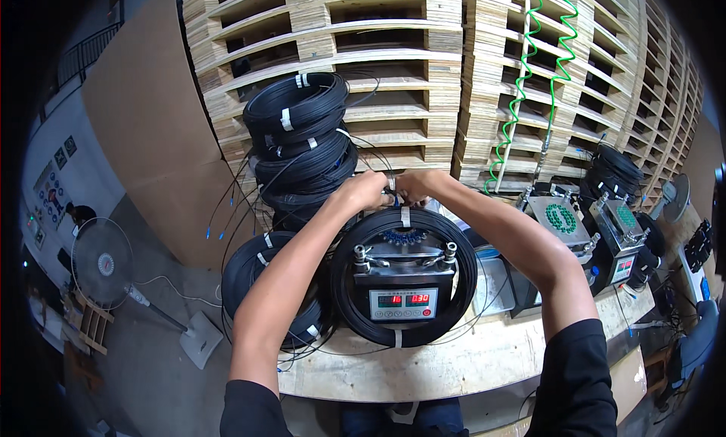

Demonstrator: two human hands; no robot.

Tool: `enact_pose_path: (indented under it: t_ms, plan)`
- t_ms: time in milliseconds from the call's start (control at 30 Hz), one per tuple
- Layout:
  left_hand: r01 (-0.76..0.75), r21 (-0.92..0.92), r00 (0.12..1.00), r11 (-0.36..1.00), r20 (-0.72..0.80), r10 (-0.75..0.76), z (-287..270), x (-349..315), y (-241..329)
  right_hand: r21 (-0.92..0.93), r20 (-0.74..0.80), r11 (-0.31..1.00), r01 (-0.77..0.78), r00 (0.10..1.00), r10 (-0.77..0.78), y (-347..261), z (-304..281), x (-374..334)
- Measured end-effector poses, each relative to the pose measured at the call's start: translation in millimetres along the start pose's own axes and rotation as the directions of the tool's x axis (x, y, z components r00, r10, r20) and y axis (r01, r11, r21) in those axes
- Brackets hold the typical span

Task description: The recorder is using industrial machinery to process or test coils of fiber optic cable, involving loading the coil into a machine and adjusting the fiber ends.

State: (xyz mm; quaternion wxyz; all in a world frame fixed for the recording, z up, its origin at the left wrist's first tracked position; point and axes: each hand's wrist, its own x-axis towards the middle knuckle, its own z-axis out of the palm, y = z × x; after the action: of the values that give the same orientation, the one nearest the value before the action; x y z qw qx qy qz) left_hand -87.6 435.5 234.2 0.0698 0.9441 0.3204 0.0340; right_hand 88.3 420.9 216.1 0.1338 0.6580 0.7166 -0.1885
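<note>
My left hand [368, 190] and my right hand [420, 185] meet at the far side of a coil of black cable [342, 286]. The fingers of both are closed around a black cable end, with a bit of blue showing just below them. Leaning upright, the coil rings a machine [402, 271] with a lit red digital display [403, 299]. White ties [398, 337] bind the coil at top and bottom. Behind its top edge shows a round cluster of blue connectors [405, 237]. My fingertips partly hide one another.
Stacked black cable coils [299, 146] stand left of my left arm, loose blue-tipped ends hanging. Two similar machines with green connector plates [560, 216] sit to the right on the wooden table [446, 369]. Wooden pallets [393, 82] rise behind; green spiral hoses [517, 82] hang there. A fan [106, 264] stands left.
</note>
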Motion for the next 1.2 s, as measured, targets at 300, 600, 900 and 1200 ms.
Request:
enact_pose_path:
  t_ms: [300, 600, 900, 1200]
  plan:
    - [-0.123, 0.059, 0.990, 0.991, 0.076, 0.118, -0.1, 32.4, -0.2, 0.340, 0.022, 0.939, 0.050, 0.998, -0.061, 10.9, -15.7, -13.3]
    - [-0.261, 0.101, 0.942, 0.960, 0.243, 0.231, 9.2, 57.2, 13.1, 0.330, -0.124, 0.937, 0.118, 0.989, -0.081, 40.9, 6.4, -45.1]
    - [-0.414, 0.048, 0.868, 0.909, 0.322, 0.379, -5.9, 64.8, 7.1, 0.130, -0.437, 0.961, 0.243, 0.884, -0.165, 45.9, 33.8, -46.5]
    - [-0.248, -0.497, 0.968, 0.832, -0.110, 0.224, -28.8, 7.3, -7.0, 0.162, -0.660, 0.923, 0.348, 0.733, -0.161, 38.3, 34.2, -119.6]
